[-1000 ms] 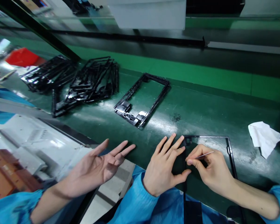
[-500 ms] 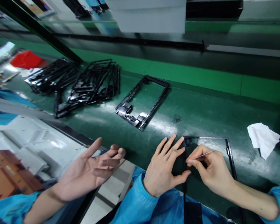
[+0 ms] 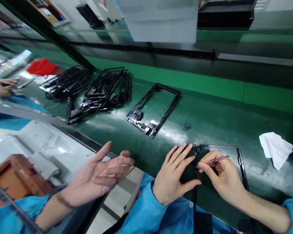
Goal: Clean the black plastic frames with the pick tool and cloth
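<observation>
A thin black rectangular frame [image 3: 239, 157] lies on the green belt right in front of me. My left hand [image 3: 172, 177] rests flat on its left side, fingers spread and stretched out. Just to the right, my right hand [image 3: 218, 177] pinches a thin pinkish metal pick [image 3: 217, 160]. The pick's tip points at the frame's left bar, close to my left index finger. Both my sleeves are blue.
A co-worker's hand [image 3: 100, 177] hovers palm-up at lower left, over a white machine top [image 3: 39, 146]. Another black frame [image 3: 172, 97] lies mid-belt, and a pile of frames [image 3: 104, 91] sits further left. A white cloth [image 3: 274, 148] lies right; a red object [image 3: 40, 66] far left.
The co-worker's fingers have curled in from a spread pose. My two hands have stayed nearly still on the frame. The view has shifted slightly.
</observation>
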A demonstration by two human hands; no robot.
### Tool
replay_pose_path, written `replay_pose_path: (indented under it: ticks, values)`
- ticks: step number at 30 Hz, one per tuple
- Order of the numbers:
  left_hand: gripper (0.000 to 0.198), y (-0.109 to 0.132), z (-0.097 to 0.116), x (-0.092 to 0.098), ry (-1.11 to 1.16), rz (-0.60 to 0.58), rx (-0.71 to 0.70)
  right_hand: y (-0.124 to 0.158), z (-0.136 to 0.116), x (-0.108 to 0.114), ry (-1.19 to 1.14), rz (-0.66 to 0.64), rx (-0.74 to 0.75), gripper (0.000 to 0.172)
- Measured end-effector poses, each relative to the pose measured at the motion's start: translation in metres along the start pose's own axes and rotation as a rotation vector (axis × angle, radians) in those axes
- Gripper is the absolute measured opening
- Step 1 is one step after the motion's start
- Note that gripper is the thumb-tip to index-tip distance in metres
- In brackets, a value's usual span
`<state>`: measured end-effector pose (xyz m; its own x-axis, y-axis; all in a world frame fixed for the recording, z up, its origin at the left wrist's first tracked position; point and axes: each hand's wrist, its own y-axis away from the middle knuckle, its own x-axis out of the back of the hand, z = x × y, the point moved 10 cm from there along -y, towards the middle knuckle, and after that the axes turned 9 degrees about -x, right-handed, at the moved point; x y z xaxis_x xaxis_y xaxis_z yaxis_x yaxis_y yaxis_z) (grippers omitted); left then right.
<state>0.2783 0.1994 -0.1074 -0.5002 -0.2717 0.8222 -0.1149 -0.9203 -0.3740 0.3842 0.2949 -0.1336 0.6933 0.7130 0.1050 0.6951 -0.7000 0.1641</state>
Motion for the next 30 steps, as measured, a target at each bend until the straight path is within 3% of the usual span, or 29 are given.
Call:
replay_pose_path:
  ticks: [2,4,9,15,17,20,22,24,26,27,30]
  values:
    - [0.031,0.002,-0.003,0.010,0.046,0.078,0.032,0.000,0.001,0.000,0.035,0.014,0.009,0.018]
    - [0.009,0.002,-0.006,0.014,0.087,0.081,0.069,0.001,0.002,0.001,0.089,0.034,0.024,0.019]
    - [0.009,-0.007,-0.003,0.005,0.075,-0.087,0.055,0.003,-0.019,0.006,0.188,0.102,0.156,0.014]
    - [0.010,-0.014,0.008,-0.006,-0.038,-0.117,-0.010,-0.028,-0.046,0.009,0.382,0.037,0.278,0.014]
    - [0.016,-0.004,-0.004,0.013,-0.068,-0.082,-0.005,-0.042,-0.042,0.018,0.386,0.076,0.266,0.013]
    - [0.026,0.024,-0.041,0.072,-0.107,-0.030,0.012,-0.053,-0.033,0.027,0.370,0.126,0.255,0.011]
    - [0.040,0.042,-0.061,0.087,-0.071,-0.237,-0.071,-0.053,-0.030,0.027,0.373,0.125,0.263,0.012]
    - [0.056,0.052,-0.076,0.103,-0.081,-0.247,-0.066,-0.051,-0.029,0.025,0.380,0.118,0.269,0.013]
    - [0.047,0.054,-0.073,0.094,-0.099,-0.210,-0.049,-0.050,-0.029,0.024,0.385,0.115,0.269,0.013]
    - [0.037,0.052,-0.068,0.087,-0.131,-0.126,-0.020,-0.049,-0.029,0.023,0.387,0.114,0.268,0.013]
    - [0.023,0.043,-0.035,0.032,-0.138,-0.102,-0.010,-0.050,-0.029,0.023,0.392,0.114,0.266,0.013]
